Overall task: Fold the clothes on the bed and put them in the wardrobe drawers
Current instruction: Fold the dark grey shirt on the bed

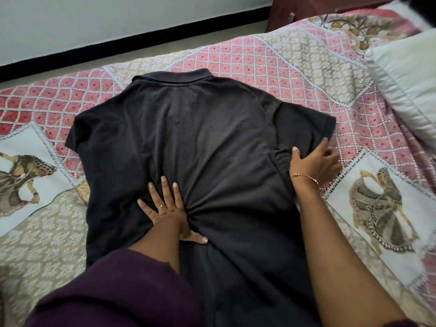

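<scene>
Black polo shirt lies back-up, collar toward the bedspread's far edge. Left hand presses mid-back, fingers spread flat, likely anchoring the cloth. Right hand curls loosely at the right sleeve seam, probably to fold it inward. White pillow at right edge.

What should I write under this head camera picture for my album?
Left hand presses flat on a black polo shirt spread on the patterned bedspread while the right hand holds its sleeve side.
</scene>
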The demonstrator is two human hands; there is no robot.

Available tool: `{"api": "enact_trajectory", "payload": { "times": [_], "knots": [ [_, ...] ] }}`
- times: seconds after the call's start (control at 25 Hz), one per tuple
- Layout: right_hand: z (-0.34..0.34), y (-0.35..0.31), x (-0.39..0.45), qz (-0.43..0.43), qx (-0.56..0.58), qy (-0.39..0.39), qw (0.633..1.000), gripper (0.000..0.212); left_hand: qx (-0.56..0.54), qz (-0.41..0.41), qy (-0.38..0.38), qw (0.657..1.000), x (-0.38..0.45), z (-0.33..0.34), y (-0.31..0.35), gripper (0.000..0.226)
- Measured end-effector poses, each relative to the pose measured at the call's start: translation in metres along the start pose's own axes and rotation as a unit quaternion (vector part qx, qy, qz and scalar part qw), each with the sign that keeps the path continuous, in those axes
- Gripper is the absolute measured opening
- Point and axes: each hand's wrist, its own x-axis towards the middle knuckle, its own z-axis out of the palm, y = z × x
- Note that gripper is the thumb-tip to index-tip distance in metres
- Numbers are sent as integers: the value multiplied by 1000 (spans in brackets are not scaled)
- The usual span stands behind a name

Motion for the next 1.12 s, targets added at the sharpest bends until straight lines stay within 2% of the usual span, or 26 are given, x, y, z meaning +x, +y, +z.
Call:
{"api": "enact_trajectory", "payload": {
  "times": [0.08, 0.16, 0.24, 0.36, 0.52, 0.56, 0.6, 0.68, 0.72, 0.76, 0.8, 0.84, 0.88, 0.92, 0.96, 1.0, 1.04, 1.08, 1.12],
  "knots": [
    [-7, 3, 11, 46, 58, -42, 996, 66, -2, 2, 1, 1000, -1, 0, 0, 155],
    [-16, 4, 27, 63, 97, -75, 990, 45, -2, 2, 0, 1000, -3, 0, 0, 155],
    [-26, 6, 43, 54, 129, -60, 988, 36, -3, -2, 1, 1000, -3, 1, 0, 155],
    [-31, 4, 58, 27, 125, -31, 991, 39, 1, -6, -1, 1000, -4, 1, 0, 155],
    [-19, 12, 64, -31, 127, -101, 986, 44, 2, -11, -6, 1000, -5, 0, 1, 154],
    [-18, 17, 65, -16, 152, -106, 983, 42, 3, -10, -8, 1000, -4, -1, 1, 154],
    [-20, 21, 67, 36, 197, -99, 975, 39, 4, -10, -13, 1000, -4, -1, 1, 154],
    [-31, 21, 74, 173, 300, -76, 935, 30, 5, -7, -21, 1000, -3, -1, 1, 154],
    [-38, 13, 73, 209, 318, -51, 923, 25, 6, -7, -24, 1000, -2, -2, 1, 154],
    [-43, 0, 64, 203, 288, -2, 936, 24, 6, -8, -27, 1000, -2, -2, 1, 154],
    [-47, -19, 48, 152, 254, 56, 954, 25, 6, -10, -30, 999, -2, -2, 1, 155],
    [-49, -40, 24, 39, 261, 104, 959, 24, 7, -13, -33, 999, -2, -3, 1, 155],
    [-47, -59, -7, -122, 291, 96, 944, 23, 10, -14, -35, 999, -2, -3, 1, 155],
    [-41, -72, -35, -288, 302, 32, 908, 21, 13, -14, -38, 999, -2, -4, 2, 155],
    [-31, -79, -63, -410, 273, -73, 867, 20, 17, -15, -41, 999, -2, -4, 2, 154],
    [-22, -81, -86, -459, 211, -198, 840, 20, 22, -17, -47, 999, -2, -5, 3, 154],
    [-13, -80, -102, -455, 154, -299, 825, 22, 28, -18, -55, 998, -1, -6, 3, 153],
    [-7, -80, -110, -419, 136, -341, 831, 26, 34, -18, -65, 997, 0, -6, 3, 151],
    [-1, -79, -113, -387, 154, -318, 852, 32, 39, -15, -76, 996, 1, -6, 3, 150]
  ]
}}
